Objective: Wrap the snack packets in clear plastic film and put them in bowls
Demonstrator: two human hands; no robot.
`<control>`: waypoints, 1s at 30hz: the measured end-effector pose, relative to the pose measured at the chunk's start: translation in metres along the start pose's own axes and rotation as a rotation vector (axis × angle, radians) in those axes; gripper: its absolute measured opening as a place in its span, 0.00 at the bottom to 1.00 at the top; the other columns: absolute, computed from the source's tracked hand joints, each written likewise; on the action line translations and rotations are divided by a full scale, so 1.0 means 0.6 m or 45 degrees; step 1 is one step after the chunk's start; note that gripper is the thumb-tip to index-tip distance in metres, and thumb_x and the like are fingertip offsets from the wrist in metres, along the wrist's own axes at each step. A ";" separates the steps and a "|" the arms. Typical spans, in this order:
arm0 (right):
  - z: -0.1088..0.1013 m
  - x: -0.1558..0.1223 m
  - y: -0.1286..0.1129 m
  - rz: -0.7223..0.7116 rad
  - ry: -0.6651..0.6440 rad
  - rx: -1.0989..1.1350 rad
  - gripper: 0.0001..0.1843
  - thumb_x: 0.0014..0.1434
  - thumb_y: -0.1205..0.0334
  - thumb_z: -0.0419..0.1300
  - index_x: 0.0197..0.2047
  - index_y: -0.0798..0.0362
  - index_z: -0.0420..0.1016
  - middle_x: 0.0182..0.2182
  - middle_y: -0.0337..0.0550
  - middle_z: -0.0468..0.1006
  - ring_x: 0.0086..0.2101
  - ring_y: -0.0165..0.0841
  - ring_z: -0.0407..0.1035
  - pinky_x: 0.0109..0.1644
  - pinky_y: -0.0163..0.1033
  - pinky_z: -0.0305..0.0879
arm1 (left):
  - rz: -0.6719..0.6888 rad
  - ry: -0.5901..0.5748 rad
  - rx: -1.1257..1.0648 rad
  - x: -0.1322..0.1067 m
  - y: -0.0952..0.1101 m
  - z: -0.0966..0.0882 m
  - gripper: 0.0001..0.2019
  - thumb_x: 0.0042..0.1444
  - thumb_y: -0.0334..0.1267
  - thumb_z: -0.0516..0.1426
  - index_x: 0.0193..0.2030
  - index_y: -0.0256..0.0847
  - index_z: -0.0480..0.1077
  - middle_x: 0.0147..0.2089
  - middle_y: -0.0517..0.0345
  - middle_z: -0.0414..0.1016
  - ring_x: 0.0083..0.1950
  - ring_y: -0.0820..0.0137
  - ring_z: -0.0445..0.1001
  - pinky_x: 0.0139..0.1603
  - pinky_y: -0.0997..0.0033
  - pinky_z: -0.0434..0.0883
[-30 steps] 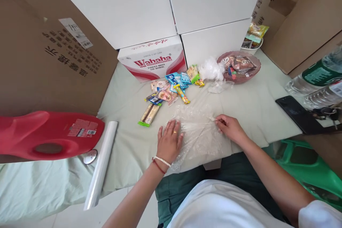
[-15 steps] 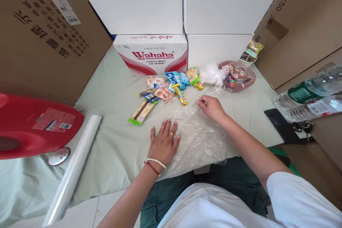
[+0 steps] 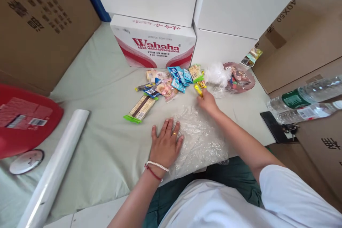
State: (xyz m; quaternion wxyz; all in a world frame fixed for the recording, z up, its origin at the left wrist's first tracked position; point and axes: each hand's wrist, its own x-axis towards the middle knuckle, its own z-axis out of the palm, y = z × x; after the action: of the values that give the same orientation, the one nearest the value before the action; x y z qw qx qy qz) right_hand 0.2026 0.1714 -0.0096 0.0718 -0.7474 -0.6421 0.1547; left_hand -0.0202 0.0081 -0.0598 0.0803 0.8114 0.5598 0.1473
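Head camera view, looking down at a table spread with pale green cloth (image 3: 104, 156): the person's left hand (image 3: 165, 144) lies flat, palm down and fingers a little spread, holding nothing, at the left edge of a wrinkled clear plastic sheet (image 3: 201, 144). Beyond the sheet's far edge, the right hand (image 3: 208, 102) has its fingers closed in a narrow pinch on a small yellow packet (image 3: 198, 89); its near end is hidden by the fingers. That packet is at the right end of a cluster of wrapped snacks, just beside blue sachets (image 3: 178, 79). A long bar with green ends (image 3: 141, 108) lies nearest the left hand. Behind the snacks stands a red and white Wahaha carton (image 3: 157, 44). To the right are crumpled white plastic (image 3: 217, 73) and a pinkish bowl (image 3: 250, 86) of packets. Far left, a shiny white roll (image 3: 60, 162) lies near a red container (image 3: 29, 123); far right, two clear bottles (image 3: 308, 96) lie beside a dark phone (image 3: 271, 126).
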 end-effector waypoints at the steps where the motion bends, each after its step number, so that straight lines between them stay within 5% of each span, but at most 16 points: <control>1: -0.010 0.012 0.012 0.057 0.063 -0.023 0.17 0.69 0.59 0.52 0.57 0.55 0.68 0.49 0.58 0.81 0.48 0.50 0.75 0.49 0.46 0.68 | -0.003 0.003 -0.016 0.000 -0.001 -0.001 0.27 0.73 0.47 0.48 0.74 0.43 0.63 0.80 0.42 0.55 0.79 0.51 0.56 0.78 0.28 0.40; 8: -0.009 0.102 -0.005 0.148 0.301 -0.185 0.35 0.66 0.37 0.60 0.61 0.58 0.67 0.55 0.63 0.77 0.52 0.53 0.74 0.52 0.49 0.70 | -0.028 -0.032 -0.074 -0.001 0.003 -0.011 0.26 0.73 0.47 0.49 0.74 0.43 0.64 0.79 0.43 0.56 0.80 0.52 0.55 0.78 0.29 0.40; 15: -0.015 0.128 -0.018 0.213 0.215 -0.321 0.25 0.65 0.54 0.61 0.61 0.58 0.71 0.53 0.63 0.80 0.51 0.53 0.76 0.50 0.48 0.70 | -0.027 -0.028 -0.105 -0.002 0.000 -0.011 0.27 0.73 0.48 0.48 0.74 0.44 0.64 0.80 0.43 0.55 0.80 0.52 0.54 0.79 0.31 0.40; 22: -0.071 0.026 0.050 0.014 0.143 -0.244 0.19 0.60 0.55 0.63 0.53 0.50 0.78 0.43 0.51 0.83 0.43 0.47 0.75 0.42 0.42 0.65 | -0.021 -0.029 -0.077 0.001 0.001 -0.010 0.27 0.72 0.47 0.48 0.74 0.43 0.64 0.80 0.44 0.55 0.80 0.52 0.55 0.78 0.29 0.40; 26: -0.115 -0.060 0.113 -0.058 0.056 0.235 0.12 0.54 0.54 0.63 0.40 0.50 0.78 0.31 0.41 0.77 0.32 0.38 0.69 0.34 0.39 0.59 | -0.023 -0.031 -0.046 0.001 0.003 -0.009 0.27 0.72 0.47 0.48 0.74 0.43 0.63 0.80 0.44 0.56 0.80 0.52 0.56 0.78 0.28 0.41; 30: -0.142 -0.144 0.165 -0.009 -0.122 0.843 0.22 0.49 0.49 0.67 0.46 0.51 0.79 0.31 0.39 0.76 0.30 0.34 0.66 0.31 0.37 0.58 | -0.026 -0.030 -0.009 0.002 0.003 -0.006 0.27 0.72 0.47 0.48 0.74 0.44 0.63 0.80 0.43 0.55 0.80 0.52 0.56 0.78 0.29 0.40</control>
State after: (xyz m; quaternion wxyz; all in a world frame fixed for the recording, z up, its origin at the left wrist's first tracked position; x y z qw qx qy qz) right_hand 0.3123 0.0780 0.0522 0.2811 -0.6731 -0.5623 0.3896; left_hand -0.0193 0.0082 -0.0555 0.0913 0.8072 0.5665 0.1388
